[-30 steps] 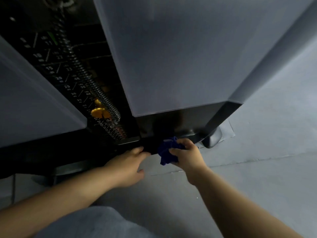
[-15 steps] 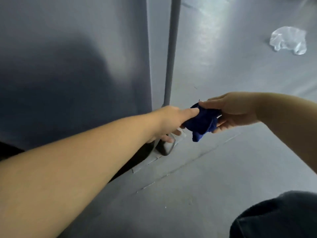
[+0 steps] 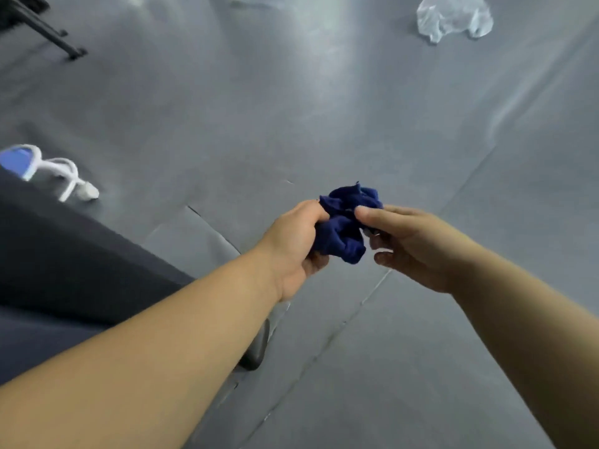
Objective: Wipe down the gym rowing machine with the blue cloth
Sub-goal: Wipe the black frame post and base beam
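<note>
We see the left hand (image 3: 291, 246) gripping the bunched cloth (image 3: 345, 228), right hand (image 3: 418, 249) pinching its other side, both above the floor (image 3: 227, 124), machine (image 3: 64, 254) at left, bag (image 3: 453, 17) well apart.

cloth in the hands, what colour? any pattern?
Plain dark blue cloth, no pattern. The head view shows it, bunched between the left hand and right hand.
</note>
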A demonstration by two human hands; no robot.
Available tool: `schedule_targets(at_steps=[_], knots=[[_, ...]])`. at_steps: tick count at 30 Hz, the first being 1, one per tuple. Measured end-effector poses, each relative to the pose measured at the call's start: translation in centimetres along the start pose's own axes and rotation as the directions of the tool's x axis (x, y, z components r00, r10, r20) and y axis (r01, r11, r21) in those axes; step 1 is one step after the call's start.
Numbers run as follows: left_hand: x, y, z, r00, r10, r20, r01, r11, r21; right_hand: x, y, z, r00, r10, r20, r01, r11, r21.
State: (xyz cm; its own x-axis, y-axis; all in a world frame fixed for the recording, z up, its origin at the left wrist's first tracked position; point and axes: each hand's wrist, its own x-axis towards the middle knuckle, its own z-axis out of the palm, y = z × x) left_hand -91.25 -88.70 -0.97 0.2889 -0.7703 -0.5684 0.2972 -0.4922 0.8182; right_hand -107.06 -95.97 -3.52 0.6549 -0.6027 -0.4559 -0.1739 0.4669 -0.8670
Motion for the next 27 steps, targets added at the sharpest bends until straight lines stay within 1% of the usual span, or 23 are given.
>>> schedule_targets(at_steps=[1,2,3,5,6,9,10,11,12,13,15,17,18,20,22,24,26,27], knots=[[3.3,0.6,7.1,0.999,-0.044,0.031,0.041,0.994,0.098,0.1,0.8,-6.9,0.999,0.002,-0.043,0.007,0.981,0.194],[4.6,1.0,10.2,0.996,-0.08,0.04,0.073,0.985,0.155,0.3,1.6,-9.9,0.999,-0.003,-0.045,0.018,0.943,0.333],[4.2,1.4,9.8,0.997,-0.078,0.013,0.075,0.981,0.179,0.8,2.3,-9.4,0.998,-0.043,-0.052,0.061,0.909,0.413],[5.0,2.3,9.3,0.998,-0.054,0.044,0.036,0.941,0.336,1.9,2.6,-9.5,0.994,-0.089,-0.057,0.105,0.864,0.492],[5.8,2.3,9.1,0.997,-0.056,0.055,0.03,0.916,0.4,2.1,2.1,-9.7,0.995,-0.092,-0.027,0.093,0.856,0.508],[8.4,2.8,9.1,0.998,-0.064,-0.01,0.061,0.872,0.486,4.1,1.4,-11.2,0.995,-0.095,0.01,0.076,0.855,0.513],[9.8,3.0,9.3,0.998,-0.061,-0.001,0.054,0.861,0.505,4.7,1.2,-11.9,0.997,-0.07,-0.013,0.067,0.859,0.507],[11.4,3.3,9.5,0.998,-0.062,0.002,0.052,0.851,0.523,5.5,0.9,-12.7,0.997,-0.037,-0.065,0.065,0.861,0.504],[12.8,3.6,10.0,0.997,-0.075,-0.001,0.065,0.857,0.512,6.4,0.6,-13.6,0.992,-0.009,-0.128,0.074,0.856,0.511],[14.3,3.8,10.4,0.995,-0.104,0.01,0.088,0.883,0.461,7.2,0.3,-14.4,0.98,0.017,-0.199,0.086,0.863,0.497],[16.8,4.5,11.6,0.98,-0.181,0.084,0.143,0.93,0.339,8.3,-0.3,-15.9,0.943,0.067,-0.327,0.089,0.893,0.441],[18.3,5.6,13.0,0.965,-0.22,0.139,0.167,0.933,0.32,8.8,-2.3,-17.1,0.914,0.113,-0.389,0.061,0.911,0.409],[18.7,6.2,13.7,0.97,-0.208,0.127,0.159,0.935,0.317,8.6,-3.6,-17.5,0.904,0.134,-0.405,0.047,0.912,0.407],[19.0,7.9,14.8,0.98,-0.175,0.092,0.15,0.961,0.231,8.1,-6.3,-18.3,0.902,0.178,-0.393,0.004,0.907,0.421],[19.1,11.0,15.6,0.983,-0.172,0.071,0.167,0.984,0.065,7.5,-9.8,-18.9,0.898,0.25,-0.363,-0.063,0.888,0.455],[18.7,13.3,16.2,0.987,-0.148,0.068,0.152,0.987,-0.056,6.4,-12.5,-19.2,0.892,0.298,-0.341,-0.098,0.862,0.498],[18.3,16.4,16.6,0.988,-0.132,0.084,0.141,0.984,-0.113,5.1,-15.8,-19.8,0.904,0.349,-0.246,-0.162,0.813,0.559],[17.8,18.2,16.9,0.983,-0.135,0.124,0.148,0.984,-0.101,4.4,-17.6,-19.9,0.909,0.375,-0.184,-0.192,0.766,0.613]])
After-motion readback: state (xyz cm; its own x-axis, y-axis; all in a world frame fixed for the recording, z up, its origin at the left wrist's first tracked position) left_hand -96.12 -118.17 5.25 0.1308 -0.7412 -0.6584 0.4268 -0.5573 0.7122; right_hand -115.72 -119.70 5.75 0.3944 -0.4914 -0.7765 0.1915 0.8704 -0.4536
